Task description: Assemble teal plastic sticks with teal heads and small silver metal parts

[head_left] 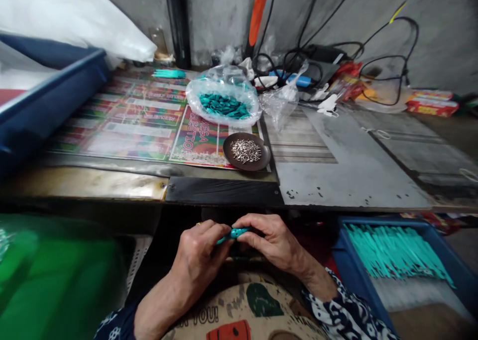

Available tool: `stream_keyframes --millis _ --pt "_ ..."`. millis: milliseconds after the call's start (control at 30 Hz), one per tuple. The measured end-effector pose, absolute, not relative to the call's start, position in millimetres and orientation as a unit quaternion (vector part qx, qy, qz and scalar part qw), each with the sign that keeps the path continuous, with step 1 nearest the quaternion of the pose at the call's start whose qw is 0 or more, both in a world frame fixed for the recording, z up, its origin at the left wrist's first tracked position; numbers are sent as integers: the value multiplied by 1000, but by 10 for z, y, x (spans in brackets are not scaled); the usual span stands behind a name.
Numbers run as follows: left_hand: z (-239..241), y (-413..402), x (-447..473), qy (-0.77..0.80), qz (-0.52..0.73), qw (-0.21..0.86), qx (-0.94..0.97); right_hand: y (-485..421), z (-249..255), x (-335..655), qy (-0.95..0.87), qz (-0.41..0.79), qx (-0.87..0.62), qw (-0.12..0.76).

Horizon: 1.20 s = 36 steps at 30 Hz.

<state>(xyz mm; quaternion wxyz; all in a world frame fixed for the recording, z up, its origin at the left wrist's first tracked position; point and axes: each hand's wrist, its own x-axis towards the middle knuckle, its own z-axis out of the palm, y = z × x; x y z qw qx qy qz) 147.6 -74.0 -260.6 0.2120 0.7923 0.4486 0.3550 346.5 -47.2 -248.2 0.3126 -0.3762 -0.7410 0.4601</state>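
Both hands meet low in front of me, below the table edge, over my lap. My left hand (199, 253) and my right hand (267, 238) are each pinched on the same small teal plastic piece (232, 234), one at each end. On the table above stands a dark round dish (246, 152) of small silver metal parts. Behind it lies an open clear bag (223, 97) full of teal pieces. A few teal sticks (169, 73) lie farther back on the left.
A blue bin (396, 258) of finished teal sticks stands at my lower right. A blue tray (48, 98) sits at the left of the table, a green blurred object (56, 275) below it. Black cables (336, 56), an orange tool (257, 14) and packets crowd the back wall.
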Motion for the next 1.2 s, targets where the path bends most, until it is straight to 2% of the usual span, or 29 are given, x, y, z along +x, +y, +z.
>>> stream_keyframes --millis 200,667,967,1067,1200 --pt "-2651 -738 1483 448 376 198 786 -481 -2538 3457 -753 426 -360 349" --pt "-2673 -718 1483 437 381 188 793 -451 -2576 3449 -749 435 -355 353" --pt "-2680 -683 1463 434 379 174 798 -440 -2578 3447 -703 507 -364 341" --pt "-2673 -671 1467 435 383 143 802 -451 -2565 3426 -713 482 -367 355" --pt "-2613 -631 1485 432 395 110 803 -439 -2458 3442 -771 385 -357 360"
